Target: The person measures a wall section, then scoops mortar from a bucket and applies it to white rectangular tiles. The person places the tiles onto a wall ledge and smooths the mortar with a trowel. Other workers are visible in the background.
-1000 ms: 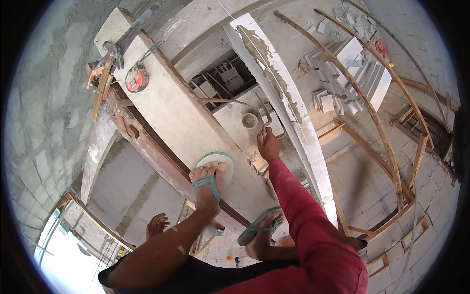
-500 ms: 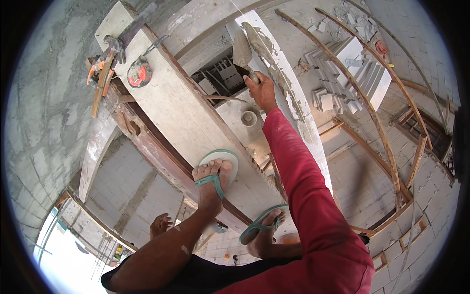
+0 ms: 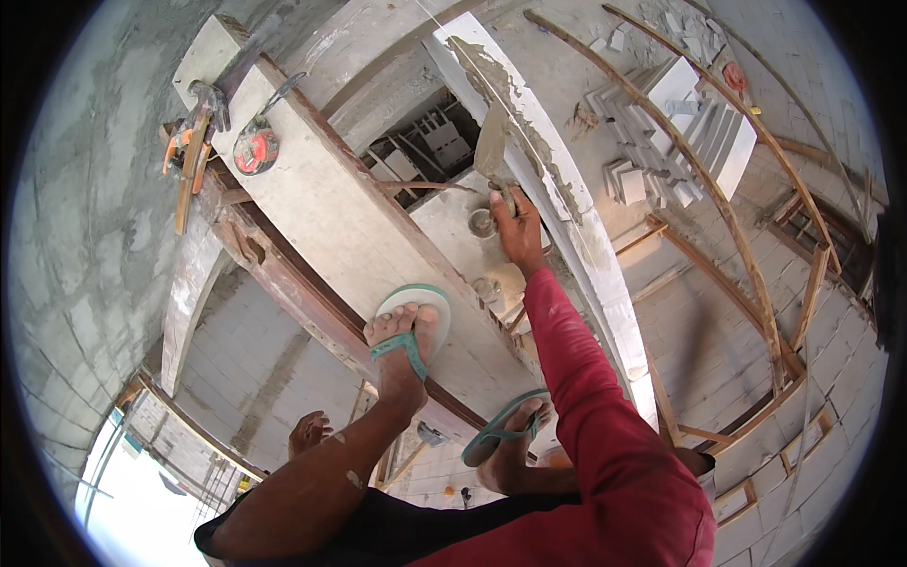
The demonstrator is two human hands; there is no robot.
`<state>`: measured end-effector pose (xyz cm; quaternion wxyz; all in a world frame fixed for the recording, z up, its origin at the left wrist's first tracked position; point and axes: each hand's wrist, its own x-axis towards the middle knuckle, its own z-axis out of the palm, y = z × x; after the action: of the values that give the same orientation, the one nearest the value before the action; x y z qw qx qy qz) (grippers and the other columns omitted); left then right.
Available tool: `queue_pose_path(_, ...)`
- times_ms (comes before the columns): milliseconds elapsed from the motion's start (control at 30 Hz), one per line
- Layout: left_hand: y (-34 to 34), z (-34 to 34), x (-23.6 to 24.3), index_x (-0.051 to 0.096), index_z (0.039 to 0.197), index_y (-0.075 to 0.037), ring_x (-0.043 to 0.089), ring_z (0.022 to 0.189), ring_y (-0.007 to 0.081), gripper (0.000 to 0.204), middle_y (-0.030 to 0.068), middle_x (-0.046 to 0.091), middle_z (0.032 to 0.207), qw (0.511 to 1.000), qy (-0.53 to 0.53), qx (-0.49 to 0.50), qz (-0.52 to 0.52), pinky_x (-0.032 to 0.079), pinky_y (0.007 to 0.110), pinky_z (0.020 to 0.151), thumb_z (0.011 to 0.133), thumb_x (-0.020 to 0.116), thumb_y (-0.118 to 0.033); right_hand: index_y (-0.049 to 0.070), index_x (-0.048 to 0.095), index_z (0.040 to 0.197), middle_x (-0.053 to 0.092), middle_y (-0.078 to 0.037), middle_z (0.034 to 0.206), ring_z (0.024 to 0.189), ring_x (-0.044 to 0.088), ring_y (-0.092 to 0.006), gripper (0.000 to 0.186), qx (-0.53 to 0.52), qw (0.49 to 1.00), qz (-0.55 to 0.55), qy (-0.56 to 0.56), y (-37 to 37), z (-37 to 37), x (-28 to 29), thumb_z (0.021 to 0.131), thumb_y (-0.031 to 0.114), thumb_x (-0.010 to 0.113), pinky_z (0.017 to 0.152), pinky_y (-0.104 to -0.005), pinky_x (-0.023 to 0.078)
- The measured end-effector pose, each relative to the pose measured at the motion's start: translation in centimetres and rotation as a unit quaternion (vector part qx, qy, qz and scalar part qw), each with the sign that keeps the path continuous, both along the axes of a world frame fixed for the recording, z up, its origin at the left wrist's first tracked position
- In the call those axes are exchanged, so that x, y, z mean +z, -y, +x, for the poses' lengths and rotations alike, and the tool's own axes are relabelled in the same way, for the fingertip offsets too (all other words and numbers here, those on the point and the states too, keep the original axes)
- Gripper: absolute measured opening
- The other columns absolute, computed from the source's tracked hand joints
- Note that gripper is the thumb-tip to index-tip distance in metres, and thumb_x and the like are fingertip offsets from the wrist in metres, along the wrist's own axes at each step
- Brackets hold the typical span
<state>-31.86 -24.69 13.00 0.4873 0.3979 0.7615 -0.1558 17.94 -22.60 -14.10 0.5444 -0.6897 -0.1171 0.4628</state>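
Note:
My right hand [image 3: 516,230], in a red sleeve, is closed around the handle of a trowel. The pointed trowel blade [image 3: 492,144] lies against the inner edge of a white block wall [image 3: 588,227]. Wet grey mortar [image 3: 529,132] covers part of the wall's top, patchy and uneven at its edges. A thin string [image 3: 477,68] runs along above the wall. Beside my raised leg, my left hand [image 3: 308,433] shows loosely bent fingers, apart, with nothing visible in them; part of it is hidden behind the leg.
My sandalled feet stand on a wooden plank [image 3: 321,180] high above the floor. On it lie a hammer [image 3: 210,104] and a red round tool [image 3: 255,151]. Below are a bucket [image 3: 482,223], stacked white blocks [image 3: 694,132] and curved wooden poles [image 3: 694,161]. A drop lies left of the plank.
My right hand and the trowel have come nearer to me along the wall. The blade now sits lower on its inner edge. My left hand has hardly moved.

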Motion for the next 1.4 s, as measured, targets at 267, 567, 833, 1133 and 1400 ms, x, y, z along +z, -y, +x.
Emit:
queue_pose_path(267,-1.9,-0.9,2.1,0.068,0.128,0.004,0.074,0.096,0.0232,0.04,0.0167,0.074,0.111,1.0,-0.008,-0.027,0.007,0.059,0.036,0.088,0.111,0.061,-0.031,0.008,0.064,0.076,0.058,0.002,0.066,0.058,0.051,-0.0073,0.042,-0.03,0.996,-0.062,-0.052,0.0,2.0,-4.6,0.102,0.038,0.076,0.058,-0.0281,0.042)
queue_pose_path(567,-3.0,1.1,0.6,0.068,0.128,0.004,0.074,0.095,0.0233,0.039,0.017,0.074,0.111,0.999,0.014,-0.027,0.025,0.059,0.036,0.088,0.111,0.06,-0.03,-0.003,0.066,0.107,0.071,-0.02,0.088,0.078,0.068,-0.034,0.036,0.045,0.961,-0.204,0.18,11.9,-3.3,-4.5,0.104,0.033,0.072,0.076,-0.0451,0.055)
queue_pose_path(833,-12.9,12.5,-3.0,0.069,0.121,0.003,0.063,0.086,0.0146,0.026,0.0076,0.069,0.098,0.963,0.126,-0.147,0.188,0.054,0.032,0.081,0.11,0.062,-0.02,0.004,0.06,0.113,0.072,-0.022,0.092,0.083,0.072,-0.0446,0.035,0.148,0.944,-0.187,0.228,12.5,-1.3,6.6,0.104,0.037,0.067,0.071,-0.0538,0.055)
queue_pose_path(1133,-19.7,37.2,-5.9,0.069,0.115,0.003,0.06,0.081,0.0164,0.029,0.0071,0.064,0.091,0.789,0.257,-0.531,0.171,0.05,0.032,0.076,0.111,0.059,-0.023,0.012,0.064,0.117,0.073,-0.013,0.096,0.088,0.073,-0.0387,0.034,0.269,0.916,-0.179,0.237,28.0,3.6,27.8,0.103,0.043,0.063,0.074,-0.0508,0.058)
queue_pose_path(1400,-19.7,44.3,-8.7,0.068,0.11,0.005,0.064,0.084,0.0325,0.027,0.0189,0.068,0.094,0.584,0.275,-0.761,0.069,0.05,0.043,0.08,0.108,0.06,-0.02,0.006,0.071,0.109,0.069,-0.016,0.082,0.072,0.07,-0.0376,0.035,-0.237,0.76,-0.568,0.211,47.0,-9.2,47.6,0.1,0.04,0.073,0.065,-0.0465,0.053)
